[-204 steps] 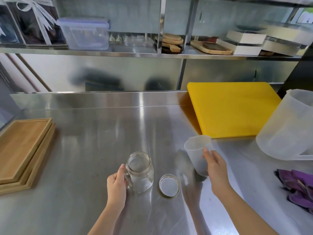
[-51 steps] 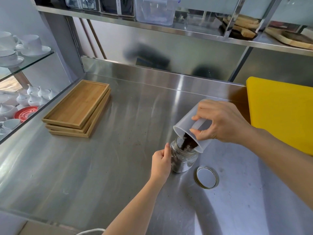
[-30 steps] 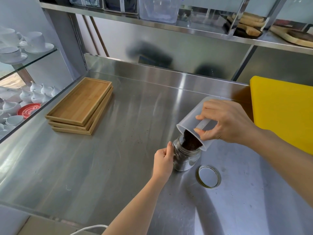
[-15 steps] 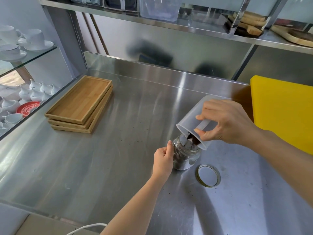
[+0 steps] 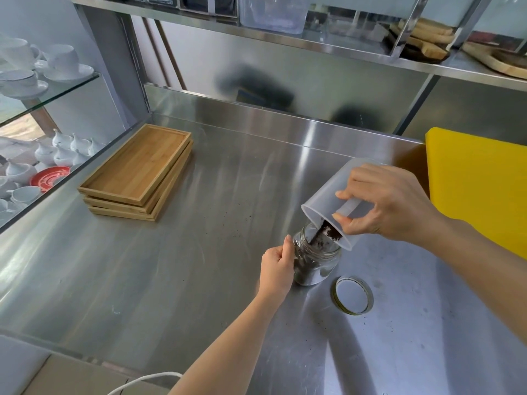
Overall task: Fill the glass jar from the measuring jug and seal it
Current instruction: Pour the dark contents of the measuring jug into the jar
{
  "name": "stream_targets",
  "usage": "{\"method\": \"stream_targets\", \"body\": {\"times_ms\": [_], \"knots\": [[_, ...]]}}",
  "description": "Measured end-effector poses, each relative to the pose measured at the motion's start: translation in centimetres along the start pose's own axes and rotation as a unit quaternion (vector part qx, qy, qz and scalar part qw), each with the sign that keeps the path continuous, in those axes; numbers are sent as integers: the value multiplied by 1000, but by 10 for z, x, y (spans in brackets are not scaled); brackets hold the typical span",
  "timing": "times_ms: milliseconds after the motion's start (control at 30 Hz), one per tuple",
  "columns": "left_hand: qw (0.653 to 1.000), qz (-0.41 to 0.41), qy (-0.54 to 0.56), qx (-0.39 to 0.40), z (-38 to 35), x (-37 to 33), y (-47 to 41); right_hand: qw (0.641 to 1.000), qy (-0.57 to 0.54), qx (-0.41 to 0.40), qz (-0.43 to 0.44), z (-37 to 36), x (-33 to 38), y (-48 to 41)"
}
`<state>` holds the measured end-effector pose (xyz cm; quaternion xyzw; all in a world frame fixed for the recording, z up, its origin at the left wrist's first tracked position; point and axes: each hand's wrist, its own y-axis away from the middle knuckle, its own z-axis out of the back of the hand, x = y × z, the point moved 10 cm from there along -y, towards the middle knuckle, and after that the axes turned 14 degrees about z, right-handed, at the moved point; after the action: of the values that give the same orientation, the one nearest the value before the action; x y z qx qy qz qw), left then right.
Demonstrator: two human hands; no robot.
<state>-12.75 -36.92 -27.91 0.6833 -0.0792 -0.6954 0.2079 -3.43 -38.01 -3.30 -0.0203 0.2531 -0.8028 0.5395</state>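
Note:
A glass jar (image 5: 319, 266) stands upright on the steel counter (image 5: 199, 266), partly filled with dark grounds. My left hand (image 5: 276, 266) grips its left side. My right hand (image 5: 382, 203) holds a translucent plastic measuring jug (image 5: 325, 195) tipped steeply over the jar's mouth. A stream of dark grounds slides from the jug's rim into the jar. The jar's round metal lid (image 5: 353, 295) lies flat on the counter, just right of the jar.
A yellow cutting board (image 5: 479, 183) leans at the right. Stacked wooden trays (image 5: 137, 172) sit at the left. Dark specks dot the counter around the jar. White cups and a red saucer fill glass shelves (image 5: 42, 89) far left. A shelf (image 5: 313, 38) overhangs the back.
The jug stays tipped over the jar and the grounds keep running out; less remains at the jug's rim than a second ago. Both hands hold their places.

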Motion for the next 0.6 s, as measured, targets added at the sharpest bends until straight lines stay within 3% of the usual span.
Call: {"method": "stream_targets", "body": {"times_ms": [600], "knots": [[1000, 7, 10, -1, 0, 1, 0, 1000, 16, -6, 23, -1, 6, -1]]}}
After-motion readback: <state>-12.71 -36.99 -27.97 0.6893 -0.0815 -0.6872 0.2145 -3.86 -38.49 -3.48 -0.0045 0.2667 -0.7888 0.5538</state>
